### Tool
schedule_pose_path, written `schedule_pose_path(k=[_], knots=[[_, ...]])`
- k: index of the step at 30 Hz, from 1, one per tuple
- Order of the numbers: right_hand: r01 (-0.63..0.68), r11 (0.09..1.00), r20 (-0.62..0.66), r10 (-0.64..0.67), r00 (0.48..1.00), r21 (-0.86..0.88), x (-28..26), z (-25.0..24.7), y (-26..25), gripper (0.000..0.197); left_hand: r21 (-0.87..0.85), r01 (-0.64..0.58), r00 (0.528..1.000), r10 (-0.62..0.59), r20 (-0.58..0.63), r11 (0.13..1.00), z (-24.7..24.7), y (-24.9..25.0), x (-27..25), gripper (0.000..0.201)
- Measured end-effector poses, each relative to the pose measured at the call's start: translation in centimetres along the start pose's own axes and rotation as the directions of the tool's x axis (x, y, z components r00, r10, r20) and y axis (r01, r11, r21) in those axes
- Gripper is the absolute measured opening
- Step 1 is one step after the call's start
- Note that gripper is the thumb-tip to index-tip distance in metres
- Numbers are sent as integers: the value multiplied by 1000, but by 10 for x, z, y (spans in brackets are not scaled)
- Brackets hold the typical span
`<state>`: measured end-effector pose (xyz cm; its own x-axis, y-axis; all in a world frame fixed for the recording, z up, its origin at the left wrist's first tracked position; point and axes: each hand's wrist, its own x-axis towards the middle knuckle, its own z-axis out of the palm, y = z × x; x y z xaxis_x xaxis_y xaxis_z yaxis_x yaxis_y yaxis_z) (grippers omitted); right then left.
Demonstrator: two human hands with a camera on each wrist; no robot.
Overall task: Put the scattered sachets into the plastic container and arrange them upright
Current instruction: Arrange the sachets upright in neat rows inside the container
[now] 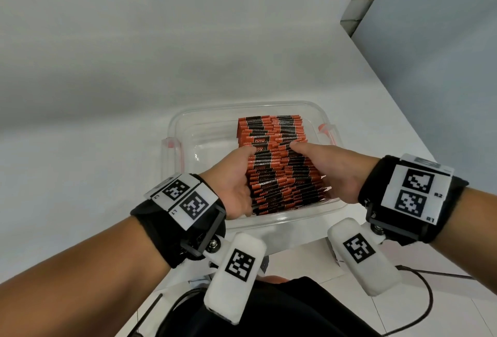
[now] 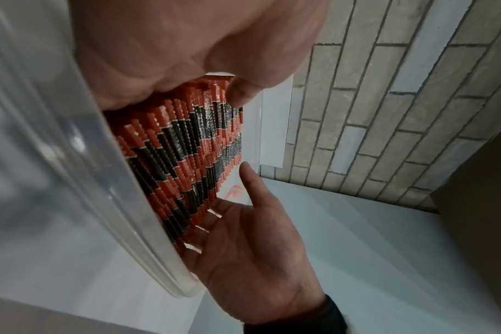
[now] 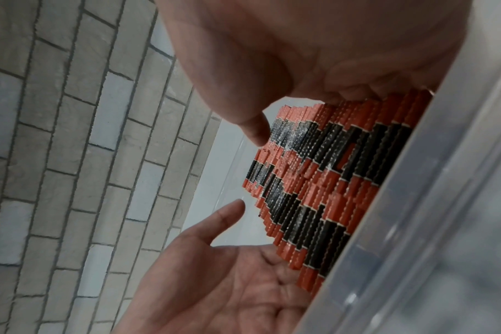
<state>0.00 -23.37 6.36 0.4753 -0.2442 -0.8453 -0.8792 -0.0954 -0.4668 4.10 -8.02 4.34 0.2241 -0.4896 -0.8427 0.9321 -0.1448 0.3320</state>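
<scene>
Basically, head view, frame centre: we had our left hand [image 1: 236,175] and right hand [image 1: 336,172] pressing the sachets [image 1: 279,164] from both sides inside the plastic container [image 1: 177,132], thumbs on top. Even pressure would keep the row upright.

Left wrist view: left palm flat, fingers hidden.

Right wrist view: right palm flat, fingertips hidden; container wall blurred.
</scene>
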Motion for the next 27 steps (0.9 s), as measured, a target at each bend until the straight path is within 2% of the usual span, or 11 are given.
schedule_pose_path(k=[3, 6, 9, 14, 23, 27], knots=[[7, 1000, -29, -7, 1000, 10, 2, -2, -1, 36, 5, -51, 998, 51, -41, 999, -1, 3, -1, 53], [21, 1000, -31, -20, 999, 12, 4, -2, 0, 36, -4, -71, 997, 71, -21, 997, 1, 4, -2, 42], [30, 999, -48, -29, 998, 22, 6, -3, 1, 36, 3, -79, 996, 79, -42, 997, 2, 4, -3, 42], [63, 997, -53, -61, 997, 49, 12, -3, 4, 43, -35, -107, 994, 105, -36, 994, -2, 3, -2, 41], [88, 993, -98, -81, 992, 74, 23, -5, 1, 62, 31, -131, 987, 134, -92, 991, -2, 7, -2, 44], [150, 978, -127, -131, 983, 148, 29, -8, -4, 60, -1, -181, 979, 180, -91, 984, 0, 12, 0, 46]])
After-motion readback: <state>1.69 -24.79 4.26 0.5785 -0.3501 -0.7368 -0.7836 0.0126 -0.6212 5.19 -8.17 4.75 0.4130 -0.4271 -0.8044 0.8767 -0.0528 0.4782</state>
